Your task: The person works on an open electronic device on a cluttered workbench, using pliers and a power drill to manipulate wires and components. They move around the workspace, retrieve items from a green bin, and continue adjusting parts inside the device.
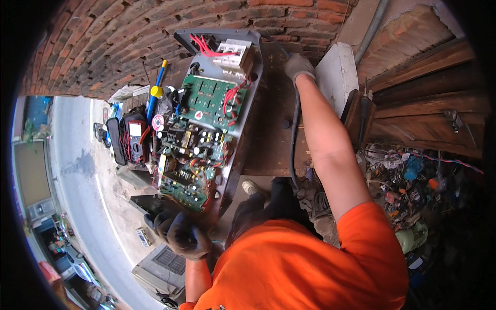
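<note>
An opened electronic power unit, possibly an inverter welder, lies in its grey metal chassis (pixel 250 93) on a dark wooden bench (pixel 267 151). Green circuit boards (pixel 211 97) fill it, with red wires (pixel 211 51) near a white block at the far end. My right hand (pixel 300 66), in a light glove, is closed around a thick black cable (pixel 295 131) on the bench, right of the chassis. My left hand (pixel 180 234), in a dark-palmed glove, is by the chassis's near end with fingers curled. Blur hides whether it grips anything.
A multimeter (pixel 136 143) in a pouch, a blue-and-yellow tool (pixel 155 93) and a solder spool (pixel 158 122) sit left of the chassis. A brick wall (pixel 217 17) rises behind. A soldering iron (pixel 364 112) stands at right, above heaped scrap parts (pixel 410 193).
</note>
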